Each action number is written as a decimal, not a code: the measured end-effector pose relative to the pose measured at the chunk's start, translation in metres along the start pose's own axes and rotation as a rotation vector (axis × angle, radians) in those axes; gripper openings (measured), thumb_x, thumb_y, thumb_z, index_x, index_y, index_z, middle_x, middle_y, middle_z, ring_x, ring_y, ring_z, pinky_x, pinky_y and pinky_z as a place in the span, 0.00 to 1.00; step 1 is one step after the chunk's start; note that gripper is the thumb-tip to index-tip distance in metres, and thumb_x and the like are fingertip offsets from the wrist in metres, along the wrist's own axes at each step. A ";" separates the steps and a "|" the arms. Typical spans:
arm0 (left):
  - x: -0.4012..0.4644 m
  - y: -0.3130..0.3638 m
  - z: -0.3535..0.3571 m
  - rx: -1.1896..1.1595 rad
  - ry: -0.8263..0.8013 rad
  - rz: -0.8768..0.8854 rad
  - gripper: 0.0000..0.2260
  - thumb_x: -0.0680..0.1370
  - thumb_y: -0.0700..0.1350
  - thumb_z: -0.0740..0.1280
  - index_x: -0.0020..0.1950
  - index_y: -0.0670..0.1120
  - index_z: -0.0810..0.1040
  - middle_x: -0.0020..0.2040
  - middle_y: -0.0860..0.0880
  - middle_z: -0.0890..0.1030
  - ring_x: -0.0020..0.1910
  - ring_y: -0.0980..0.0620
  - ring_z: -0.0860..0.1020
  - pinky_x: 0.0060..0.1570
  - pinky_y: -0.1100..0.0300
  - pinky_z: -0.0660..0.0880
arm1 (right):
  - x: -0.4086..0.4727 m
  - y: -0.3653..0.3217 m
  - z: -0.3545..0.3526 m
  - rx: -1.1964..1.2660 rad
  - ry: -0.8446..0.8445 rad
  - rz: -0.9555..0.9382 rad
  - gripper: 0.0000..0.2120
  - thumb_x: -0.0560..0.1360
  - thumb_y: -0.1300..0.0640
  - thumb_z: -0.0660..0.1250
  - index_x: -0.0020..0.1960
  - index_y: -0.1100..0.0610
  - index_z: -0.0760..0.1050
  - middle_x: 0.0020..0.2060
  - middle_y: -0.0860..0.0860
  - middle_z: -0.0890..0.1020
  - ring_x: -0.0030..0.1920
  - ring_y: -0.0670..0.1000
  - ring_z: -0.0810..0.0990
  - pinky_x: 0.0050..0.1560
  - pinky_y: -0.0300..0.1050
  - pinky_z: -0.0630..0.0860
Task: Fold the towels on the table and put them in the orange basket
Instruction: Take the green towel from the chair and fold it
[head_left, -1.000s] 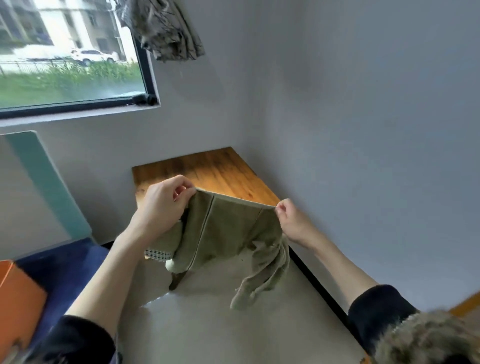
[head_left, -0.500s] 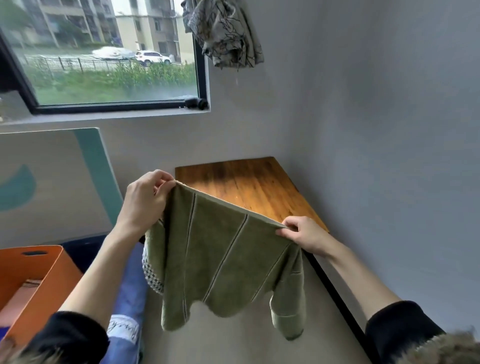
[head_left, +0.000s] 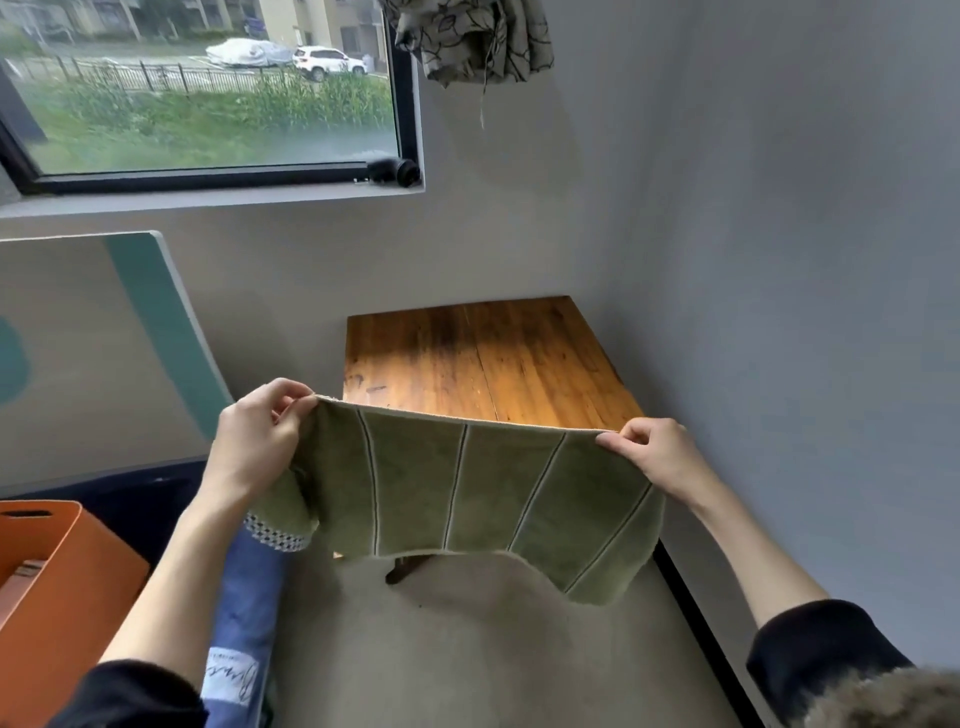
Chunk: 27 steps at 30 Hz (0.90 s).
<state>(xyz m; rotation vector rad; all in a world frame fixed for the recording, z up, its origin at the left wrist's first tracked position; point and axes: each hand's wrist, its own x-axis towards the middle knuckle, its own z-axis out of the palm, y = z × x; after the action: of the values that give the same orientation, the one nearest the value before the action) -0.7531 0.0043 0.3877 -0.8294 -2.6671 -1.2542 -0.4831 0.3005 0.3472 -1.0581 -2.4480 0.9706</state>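
A green towel with thin pale stripes hangs spread in the air above the near end of the wooden table. My left hand pinches its upper left corner. At the upper right corner my right hand pinches the same top edge, which is pulled taut between the two. The lower edge hangs free over the grey floor. A checkered trim shows under the towel's left fold. The orange basket stands at the lower left, with something lying inside it.
Grey walls close the table in at the back and right. A window and a hanging patterned cloth are above. A blue cloth lies on the floor by my left arm. A grey and teal board leans on the left.
The towel has gone from bunched to fully spread as my hands moved apart along its top edge. The view has swung left and the orange basket has come into sight.
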 end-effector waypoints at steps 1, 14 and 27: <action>0.003 -0.001 0.006 0.011 -0.023 -0.004 0.04 0.75 0.45 0.68 0.42 0.53 0.79 0.34 0.56 0.75 0.34 0.53 0.73 0.41 0.58 0.68 | 0.007 0.004 -0.001 -0.008 0.020 0.000 0.17 0.71 0.44 0.69 0.32 0.56 0.76 0.30 0.53 0.79 0.34 0.52 0.77 0.36 0.45 0.72; 0.056 -0.031 0.068 0.223 -0.215 -0.041 0.04 0.76 0.54 0.66 0.43 0.58 0.79 0.36 0.56 0.75 0.40 0.48 0.75 0.42 0.54 0.75 | 0.121 0.018 0.008 -0.382 -0.008 -0.091 0.09 0.79 0.50 0.57 0.46 0.54 0.71 0.44 0.52 0.77 0.44 0.51 0.75 0.44 0.44 0.72; 0.192 -0.094 0.173 0.419 -0.328 -0.086 0.09 0.76 0.57 0.63 0.47 0.54 0.79 0.45 0.51 0.82 0.45 0.46 0.78 0.41 0.56 0.72 | 0.290 0.030 0.099 -0.649 0.038 -0.024 0.15 0.80 0.49 0.57 0.56 0.57 0.76 0.52 0.56 0.79 0.53 0.57 0.75 0.55 0.50 0.68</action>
<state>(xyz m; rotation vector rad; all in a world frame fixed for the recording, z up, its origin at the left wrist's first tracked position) -0.9376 0.1672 0.2642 -0.9239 -3.0854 -0.5639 -0.7154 0.4809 0.2574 -1.2024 -2.8009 0.1219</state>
